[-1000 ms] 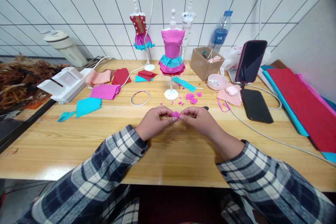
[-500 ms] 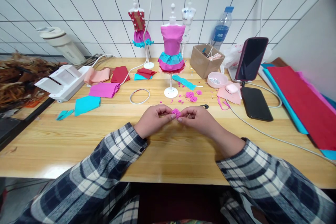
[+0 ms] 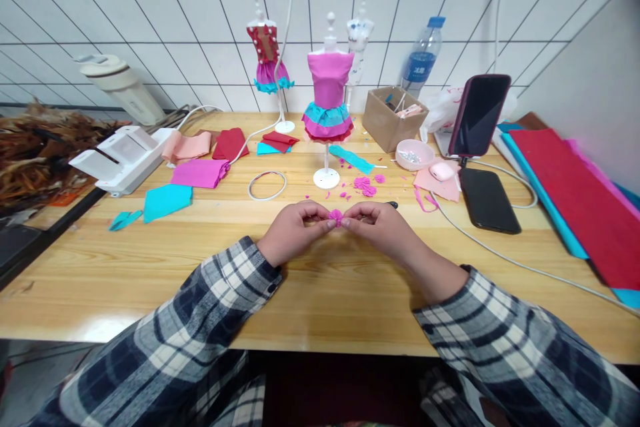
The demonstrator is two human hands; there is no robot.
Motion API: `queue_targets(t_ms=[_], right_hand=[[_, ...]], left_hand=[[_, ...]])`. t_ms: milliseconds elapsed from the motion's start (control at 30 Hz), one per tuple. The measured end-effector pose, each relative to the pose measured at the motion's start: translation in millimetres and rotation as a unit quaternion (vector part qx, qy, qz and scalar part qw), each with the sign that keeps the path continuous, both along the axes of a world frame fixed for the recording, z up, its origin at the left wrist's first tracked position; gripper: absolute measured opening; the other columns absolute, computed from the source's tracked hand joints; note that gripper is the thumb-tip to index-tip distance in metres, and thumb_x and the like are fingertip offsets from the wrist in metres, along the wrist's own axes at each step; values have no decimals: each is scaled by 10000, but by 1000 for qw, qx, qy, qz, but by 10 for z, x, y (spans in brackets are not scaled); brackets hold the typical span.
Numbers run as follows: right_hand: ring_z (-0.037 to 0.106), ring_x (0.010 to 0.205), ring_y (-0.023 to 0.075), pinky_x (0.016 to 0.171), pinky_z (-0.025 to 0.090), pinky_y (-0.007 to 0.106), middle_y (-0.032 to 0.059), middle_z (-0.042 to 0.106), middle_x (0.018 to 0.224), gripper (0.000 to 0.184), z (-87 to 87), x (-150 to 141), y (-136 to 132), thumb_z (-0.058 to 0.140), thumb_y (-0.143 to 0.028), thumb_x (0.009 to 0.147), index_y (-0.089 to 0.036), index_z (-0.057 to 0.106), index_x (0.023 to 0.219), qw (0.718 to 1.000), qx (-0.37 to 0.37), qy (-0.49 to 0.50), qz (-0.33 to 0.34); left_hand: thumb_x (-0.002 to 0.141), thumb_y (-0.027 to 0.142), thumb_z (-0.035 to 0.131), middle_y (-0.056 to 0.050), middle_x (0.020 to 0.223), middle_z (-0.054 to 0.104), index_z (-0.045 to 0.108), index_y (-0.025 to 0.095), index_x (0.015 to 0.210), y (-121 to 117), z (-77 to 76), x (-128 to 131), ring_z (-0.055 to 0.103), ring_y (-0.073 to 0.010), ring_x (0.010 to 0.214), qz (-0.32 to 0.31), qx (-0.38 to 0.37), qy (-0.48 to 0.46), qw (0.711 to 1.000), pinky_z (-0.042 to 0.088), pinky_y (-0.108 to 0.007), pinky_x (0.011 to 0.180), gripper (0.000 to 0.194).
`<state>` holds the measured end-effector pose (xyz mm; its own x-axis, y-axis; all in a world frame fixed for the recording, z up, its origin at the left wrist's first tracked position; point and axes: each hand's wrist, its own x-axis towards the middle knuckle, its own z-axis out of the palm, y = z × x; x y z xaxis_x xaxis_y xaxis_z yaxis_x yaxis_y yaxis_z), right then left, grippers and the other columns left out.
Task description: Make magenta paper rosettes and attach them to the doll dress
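Between my fingertips is a small round pink crepe-paper rosette (image 3: 335, 217). My left hand (image 3: 300, 228) pinches it from the left, and my right hand (image 3: 380, 225) pinches its right edge. Behind my hands stands a mini dress form (image 3: 330, 80) in a pink top with a tiered blue and pink skirt. More pink rosettes (image 3: 365, 185) lie on the table (image 3: 320, 293) to the right of its base, among small pink scraps. Just past my right hand the black end of some tool (image 3: 393, 204) shows; the rest of it is hidden.
Further back are a second dressed form (image 3: 265, 53), a white patterned form (image 3: 359, 40), a cardboard box (image 3: 395, 121) and a water bottle (image 3: 423, 57). Folded crepe paper (image 3: 200, 173) and a ring (image 3: 267, 185) lie left. Right are a pink dish (image 3: 415, 155), phones (image 3: 489, 200) and paper sheets (image 3: 575, 193).
The view has shifted very slightly. Both hands keep their pinch on the pink rosette, with only a tiny shift of the fingers.
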<state>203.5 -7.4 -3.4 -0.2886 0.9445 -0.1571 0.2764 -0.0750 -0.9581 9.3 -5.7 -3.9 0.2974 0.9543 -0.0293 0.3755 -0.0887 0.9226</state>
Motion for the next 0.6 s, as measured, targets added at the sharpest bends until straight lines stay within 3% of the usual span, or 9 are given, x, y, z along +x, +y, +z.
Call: queue_targets(t_ms=[200, 333, 467, 533, 600], right_hand=[[447, 562, 98, 537, 346, 239, 10, 633, 696, 253, -70, -14, 23, 669, -401, 717, -157, 685, 782, 999, 47, 10, -14], [446, 542, 98, 531, 362, 241, 7, 650, 692, 242, -68, -75, 3, 646, -406, 737, -171, 687, 778, 998, 62, 7, -33], [432, 512, 100, 512, 357, 248, 1, 640, 672, 248, -24, -46, -5, 608, -408, 782, -177, 692, 809, 994, 90, -62, -24], [501, 591, 129, 577, 397, 272, 17, 665, 751, 232, 5, 44, 23, 578, -369, 826, -189, 698, 910, 976, 164, -142, -25], [563, 780, 188, 702, 424, 318, 50, 684, 883, 229, 30, 165, 68, 545, -306, 865, -200, 693, 1005, 930, 259, -260, -20]], left_hand=[[723, 430, 715, -81, 928, 712, 674, 129, 964, -20, 36, 30, 644, -200, 856, -1, -37, -56, 998, 507, -320, 789, 388], [709, 415, 734, -75, 898, 715, 692, 122, 901, -19, 29, 47, 640, -190, 837, 26, -56, -97, 993, 495, -317, 800, 353], [700, 396, 742, -65, 838, 712, 712, 125, 810, -13, 27, 31, 632, -178, 803, 55, -38, -89, 994, 483, -303, 791, 294], [692, 397, 748, -57, 824, 710, 705, 129, 793, -11, 40, 16, 631, -169, 775, 59, -48, -91, 993, 482, -290, 760, 289], [691, 402, 752, -52, 829, 713, 695, 132, 788, -11, 58, 3, 634, -164, 771, 60, -61, -102, 991, 482, -280, 749, 292]])
